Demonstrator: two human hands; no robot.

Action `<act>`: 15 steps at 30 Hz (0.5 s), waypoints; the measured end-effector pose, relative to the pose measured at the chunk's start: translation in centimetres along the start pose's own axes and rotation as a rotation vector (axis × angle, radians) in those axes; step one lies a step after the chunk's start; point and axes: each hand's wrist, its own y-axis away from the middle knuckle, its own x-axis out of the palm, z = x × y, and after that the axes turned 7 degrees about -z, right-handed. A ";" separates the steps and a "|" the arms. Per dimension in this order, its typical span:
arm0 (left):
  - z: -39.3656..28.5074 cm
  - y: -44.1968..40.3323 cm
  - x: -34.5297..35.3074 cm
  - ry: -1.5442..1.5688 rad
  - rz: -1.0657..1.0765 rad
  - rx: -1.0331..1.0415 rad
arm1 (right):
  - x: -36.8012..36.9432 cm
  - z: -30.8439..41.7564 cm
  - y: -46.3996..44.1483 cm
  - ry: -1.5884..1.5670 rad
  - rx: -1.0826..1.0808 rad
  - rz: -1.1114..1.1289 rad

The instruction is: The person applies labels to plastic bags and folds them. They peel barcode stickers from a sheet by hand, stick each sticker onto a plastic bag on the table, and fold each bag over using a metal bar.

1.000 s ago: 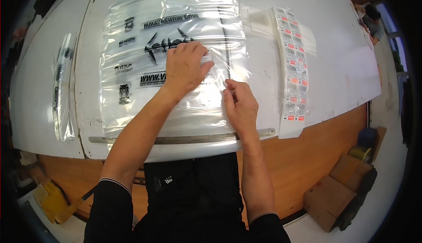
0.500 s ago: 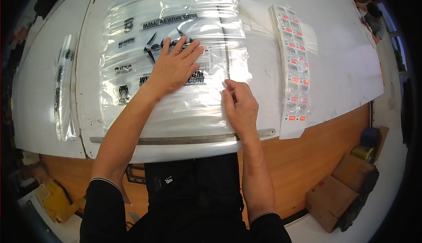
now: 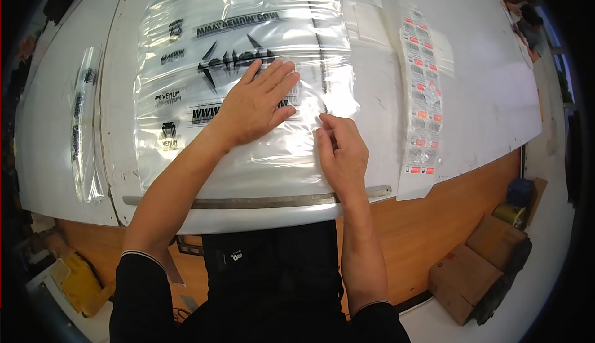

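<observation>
A stack of clear plastic bags with black VENUM print lies on the white table. My left hand rests flat on the top bag, fingers stretched out, below the large logo. It partly covers a white barcode label. At the right side of the stack is my right hand, its fingers curled in and the thumb close to the index finger. Whatever lies inside that curl is hidden. Across the near end of the bags lies a metal ruler, just below my hands.
Strips of red-and-white barcode labels lie to the right on clear plastic. A rolled printed plastic bag lies at the left. Cardboard boxes stand on the floor at right. Another person is at the far right edge.
My left hand has slid slightly right and towards me, covering more of the barcode label and uncovering more of the logo. My right hand stays curled at the stack's right side.
</observation>
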 end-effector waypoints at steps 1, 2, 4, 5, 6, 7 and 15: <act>0.0 -0.1 0.0 0.003 -0.010 0.005 | 0.0 0.0 -0.1 -0.010 0.007 0.000; 0.2 -0.3 -0.1 0.023 -0.004 -0.005 | 0.0 0.1 -0.1 -0.019 0.016 0.001; 0.0 -1.0 -0.9 0.063 0.010 -0.029 | -0.2 0.4 -0.1 -0.034 0.054 0.012; 0.0 -1.1 -0.7 0.074 0.009 -0.045 | -0.3 0.7 -0.1 -0.043 0.082 0.022; -0.2 -1.3 -0.6 0.083 0.007 -0.060 | -0.3 0.9 -0.2 -0.052 0.108 0.032; -0.2 -1.5 -0.6 0.089 0.002 -0.073 | -0.2 0.8 -0.1 -0.032 0.080 0.027; 1.9 -1.8 -2.8 1.053 -0.167 -0.657 | -0.2 0.4 -0.2 -0.021 0.006 0.003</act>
